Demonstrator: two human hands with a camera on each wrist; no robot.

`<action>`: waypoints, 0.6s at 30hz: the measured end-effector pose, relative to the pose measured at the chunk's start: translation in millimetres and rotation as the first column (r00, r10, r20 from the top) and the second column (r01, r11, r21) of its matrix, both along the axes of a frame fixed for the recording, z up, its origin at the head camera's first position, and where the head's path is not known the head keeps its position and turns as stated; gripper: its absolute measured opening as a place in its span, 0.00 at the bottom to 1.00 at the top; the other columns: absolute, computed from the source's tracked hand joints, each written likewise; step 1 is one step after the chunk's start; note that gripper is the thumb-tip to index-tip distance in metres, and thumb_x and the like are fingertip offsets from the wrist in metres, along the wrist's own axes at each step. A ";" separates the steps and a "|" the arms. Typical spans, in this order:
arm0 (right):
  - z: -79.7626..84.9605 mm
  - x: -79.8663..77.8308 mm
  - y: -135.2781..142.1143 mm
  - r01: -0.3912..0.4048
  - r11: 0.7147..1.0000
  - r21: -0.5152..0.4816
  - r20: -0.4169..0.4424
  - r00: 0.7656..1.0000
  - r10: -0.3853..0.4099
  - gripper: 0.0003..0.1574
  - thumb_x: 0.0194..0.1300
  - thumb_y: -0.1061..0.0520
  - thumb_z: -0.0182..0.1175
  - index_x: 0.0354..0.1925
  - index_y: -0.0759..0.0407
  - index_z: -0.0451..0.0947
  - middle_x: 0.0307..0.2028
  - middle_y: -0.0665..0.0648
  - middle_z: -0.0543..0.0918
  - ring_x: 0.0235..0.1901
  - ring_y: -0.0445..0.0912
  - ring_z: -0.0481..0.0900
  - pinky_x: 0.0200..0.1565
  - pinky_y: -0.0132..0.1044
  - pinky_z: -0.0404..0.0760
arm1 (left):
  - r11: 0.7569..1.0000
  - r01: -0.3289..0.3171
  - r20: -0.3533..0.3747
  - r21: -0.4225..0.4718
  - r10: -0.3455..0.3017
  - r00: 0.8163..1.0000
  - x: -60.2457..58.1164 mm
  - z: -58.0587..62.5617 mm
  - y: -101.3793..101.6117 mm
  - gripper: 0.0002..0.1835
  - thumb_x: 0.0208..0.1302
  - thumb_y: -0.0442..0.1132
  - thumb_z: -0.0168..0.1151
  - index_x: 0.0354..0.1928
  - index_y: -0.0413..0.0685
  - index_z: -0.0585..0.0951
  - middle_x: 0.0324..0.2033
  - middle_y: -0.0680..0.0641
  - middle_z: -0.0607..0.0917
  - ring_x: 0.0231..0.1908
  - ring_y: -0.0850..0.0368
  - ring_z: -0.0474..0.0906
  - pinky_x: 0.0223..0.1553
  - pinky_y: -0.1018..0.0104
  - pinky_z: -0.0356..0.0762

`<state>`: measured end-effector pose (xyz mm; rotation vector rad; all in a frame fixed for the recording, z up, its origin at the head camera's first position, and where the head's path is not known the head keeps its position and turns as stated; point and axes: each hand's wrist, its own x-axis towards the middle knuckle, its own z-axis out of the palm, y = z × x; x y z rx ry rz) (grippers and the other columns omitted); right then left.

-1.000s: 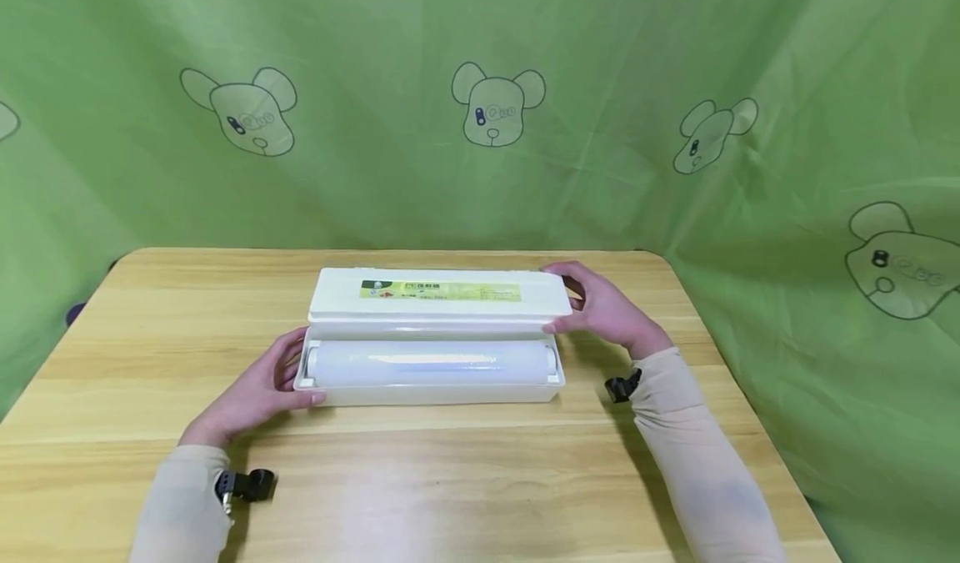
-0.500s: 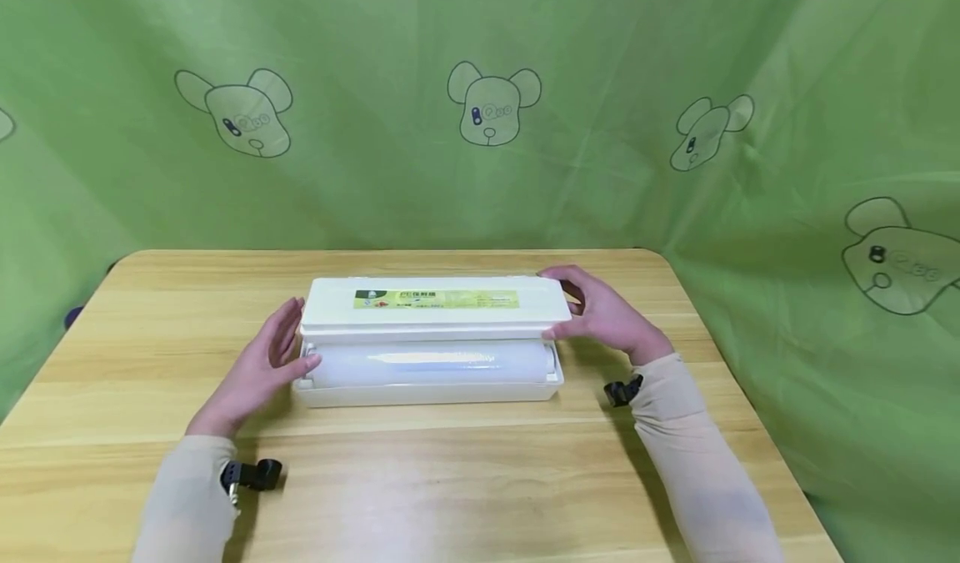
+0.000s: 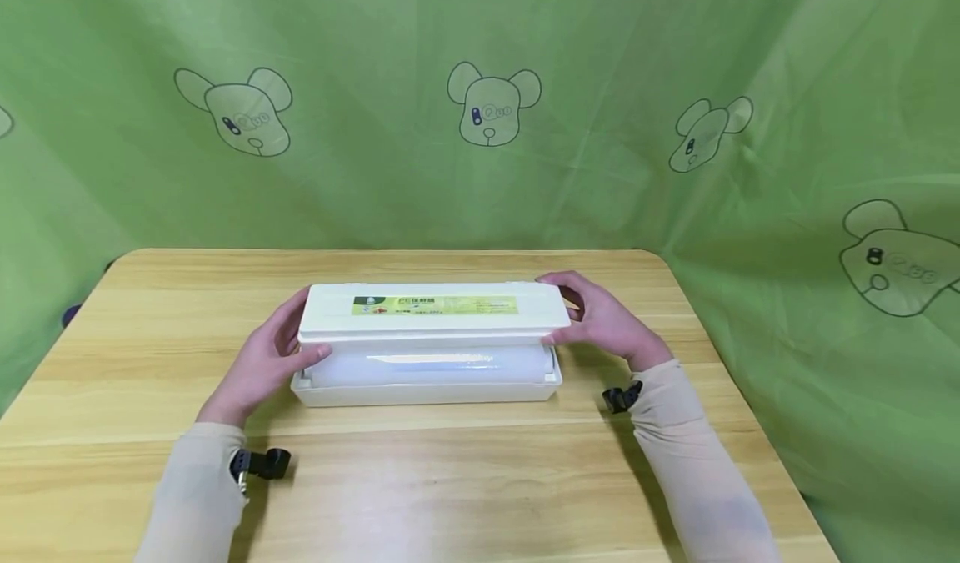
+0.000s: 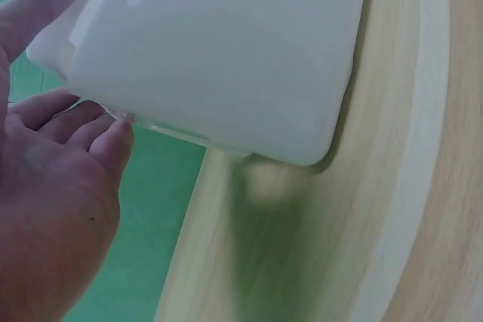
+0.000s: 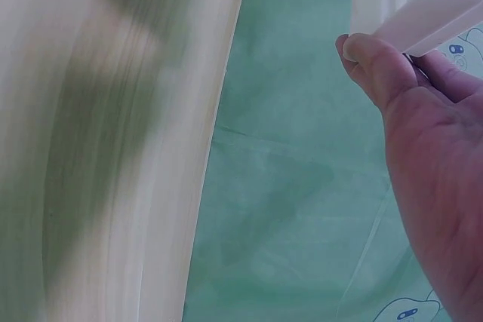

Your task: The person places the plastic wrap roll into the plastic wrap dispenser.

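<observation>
Lid [image 3: 435, 324], not yet seated, covers the twelve-o'clock side of the box [image 3: 427, 395] on the tabletop [image 3: 480, 480]; the roll [image 3: 427, 369] lies inside. Left hand [image 3: 262, 361] at nine o'clock, right hand [image 3: 603, 317] at three, pinch the lid's ends.

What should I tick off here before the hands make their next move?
1. Base resting on the table: ok; the white base sits on the wooden table.
2. Roll inside the base: ok; the roll lies lengthwise in it.
3. Right hand on the lid: ok; the right hand pinches the right end of the lid.
4. Left hand on the lid: ok; the left hand curls around its left end, firmness unclear.
5. Lid closed: not ok; the roll shows through the front gap.
6. Left thumb clear of the gap: cannot tell; it hides that corner.
</observation>
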<state>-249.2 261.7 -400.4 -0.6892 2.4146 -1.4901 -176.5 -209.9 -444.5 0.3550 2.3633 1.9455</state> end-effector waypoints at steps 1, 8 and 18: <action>-0.6 0.6 0.4 0.000 1.000 -0.007 0.002 1.000 0.000 0.54 0.42 0.66 0.79 0.65 0.66 0.64 0.63 0.61 0.69 0.65 0.56 0.66 0.64 0.42 0.70 | 1.000 0.001 0.000 0.006 -0.001 1.000 0.2 -0.2 0.2 0.51 0.61 0.35 0.70 0.77 0.42 0.47 0.75 0.39 0.52 0.73 0.43 0.48 0.65 0.79 0.56; -4.7 5.5 1.3 -0.003 0.999 -0.040 0.025 1.000 0.004 0.53 0.42 0.67 0.79 0.65 0.65 0.65 0.63 0.62 0.70 0.64 0.56 0.66 0.61 0.37 0.74 | 0.998 -0.017 0.003 0.055 0.016 1.000 4.6 -0.2 0.3 0.49 0.60 0.31 0.70 0.77 0.41 0.50 0.75 0.38 0.52 0.72 0.42 0.49 0.65 0.76 0.59; -6.0 10.3 1.5 -0.005 0.998 -0.063 0.036 0.999 0.007 0.54 0.45 0.67 0.78 0.67 0.64 0.63 0.63 0.61 0.69 0.62 0.57 0.69 0.60 0.38 0.75 | 0.994 -0.024 -0.028 0.109 0.028 0.999 7.4 4.6 -0.8 0.49 0.56 0.26 0.70 0.76 0.39 0.52 0.74 0.35 0.53 0.72 0.42 0.51 0.66 0.74 0.59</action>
